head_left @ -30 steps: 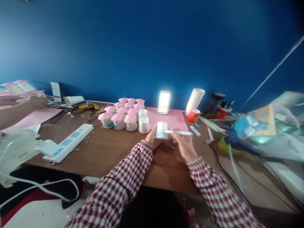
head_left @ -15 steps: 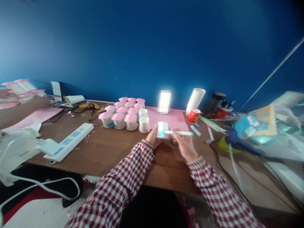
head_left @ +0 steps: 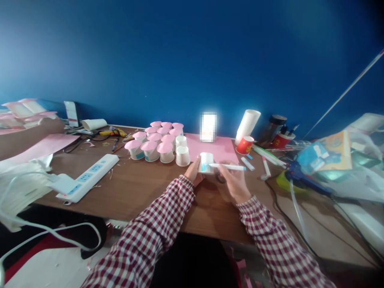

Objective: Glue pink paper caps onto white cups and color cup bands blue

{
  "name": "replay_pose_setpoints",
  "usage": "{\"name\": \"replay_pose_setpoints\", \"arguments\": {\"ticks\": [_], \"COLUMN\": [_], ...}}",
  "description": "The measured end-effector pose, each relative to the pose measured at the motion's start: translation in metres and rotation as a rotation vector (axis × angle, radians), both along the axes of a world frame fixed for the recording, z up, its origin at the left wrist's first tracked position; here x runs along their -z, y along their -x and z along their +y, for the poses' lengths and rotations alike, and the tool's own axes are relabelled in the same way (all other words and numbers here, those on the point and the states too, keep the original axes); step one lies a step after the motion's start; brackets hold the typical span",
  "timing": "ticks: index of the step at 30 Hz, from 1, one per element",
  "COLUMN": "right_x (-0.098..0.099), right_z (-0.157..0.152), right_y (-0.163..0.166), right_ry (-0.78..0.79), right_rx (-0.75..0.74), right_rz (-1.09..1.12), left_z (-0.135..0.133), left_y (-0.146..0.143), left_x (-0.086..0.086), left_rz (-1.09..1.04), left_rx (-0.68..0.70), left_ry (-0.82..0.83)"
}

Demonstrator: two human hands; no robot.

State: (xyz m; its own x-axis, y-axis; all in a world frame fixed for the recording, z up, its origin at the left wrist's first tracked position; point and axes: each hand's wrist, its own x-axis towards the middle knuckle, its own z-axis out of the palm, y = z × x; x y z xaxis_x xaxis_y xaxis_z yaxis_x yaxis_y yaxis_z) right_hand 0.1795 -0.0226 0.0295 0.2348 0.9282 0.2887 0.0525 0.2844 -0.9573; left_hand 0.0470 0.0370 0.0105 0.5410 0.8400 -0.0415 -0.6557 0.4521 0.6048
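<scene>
I have the white paper cup (head_left: 206, 160) near the middle of the desk (head_left: 144, 192), seemingly mouth-down, with a light-blue mark on its side. My left hand (head_left: 192, 172) is grasping it from 9 o'clock, thumb along the wall; the fingers beneath are mostly out of my sight. My right hand (head_left: 236, 182), at 4 o'clock, grips a white marker (head_left: 230, 167) with a light-blue end, the barrel lying nearly level and its tip pointing to 9, at or against the cup's side; I can't tell whether it actually touches. Under that hand I make out a dark round object (head_left: 221, 179), too covered to name. At 12 to 1 o'clock from the cup I have a pink sheet (head_left: 224, 150), with a glowing, pixelated upright panel (head_left: 208, 128) by its far edge. Between 9 and 10, two plain white cups (head_left: 182, 156) stand beside a cluster of cups topped with pink discs (head_left: 154, 138). At 2, a red cup (head_left: 245, 145) tilts in front of a tall white cylinder (head_left: 248, 125). Near 3, farther out, lies a blue pistol-shaped tool (head_left: 312, 183). Toward 9, well apart, I see a white power strip (head_left: 93, 174), and beyond it a co-worker's forearm (head_left: 33, 138) above another pink sheet (head_left: 57, 144).
</scene>
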Motion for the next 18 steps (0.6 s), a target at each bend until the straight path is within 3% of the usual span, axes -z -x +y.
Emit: {"name": "replay_pose_setpoints", "arguments": {"ticks": [18], "right_x": [-0.0003], "right_z": [-0.0004], "right_y": [-0.0001], "right_ry": [-0.003], "right_rx": [0.014], "right_rz": [-0.002], "left_z": [-0.0008], "left_y": [-0.0001], "left_x": [0.0009], "left_rz": [0.029], "left_rx": [-0.011], "left_ry": [-0.043]}}
